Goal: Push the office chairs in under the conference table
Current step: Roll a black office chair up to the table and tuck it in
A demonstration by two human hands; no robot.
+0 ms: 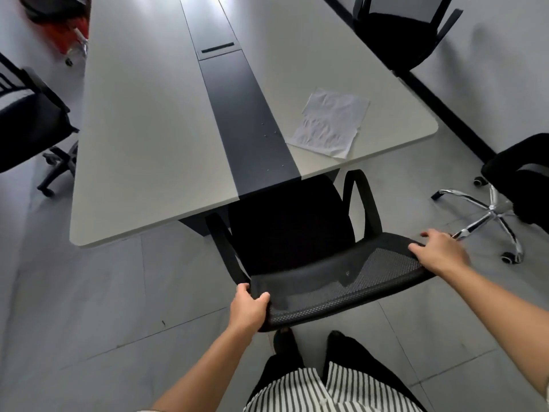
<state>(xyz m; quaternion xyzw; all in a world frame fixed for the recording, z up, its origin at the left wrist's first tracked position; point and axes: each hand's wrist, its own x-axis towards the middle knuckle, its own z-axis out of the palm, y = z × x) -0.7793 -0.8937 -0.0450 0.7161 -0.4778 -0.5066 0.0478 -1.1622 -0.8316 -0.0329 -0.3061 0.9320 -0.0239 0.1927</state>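
Observation:
A black mesh-backed office chair (297,233) stands at the near end of the long grey conference table (142,138), its seat front partly under the table edge. My left hand (248,307) grips the left end of the chair's backrest top. My right hand (439,254) rests over the right end of the same backrest, fingers curled on the rim. Both armrests show beside the seat, just outside the table edge.
A crumpled sheet of paper (329,123) lies on the table's near right corner. Other black chairs stand at the left (26,120), far right (398,34) and right, one with a chrome base (490,209). A red item (68,31) sits far left. My legs are behind the chair.

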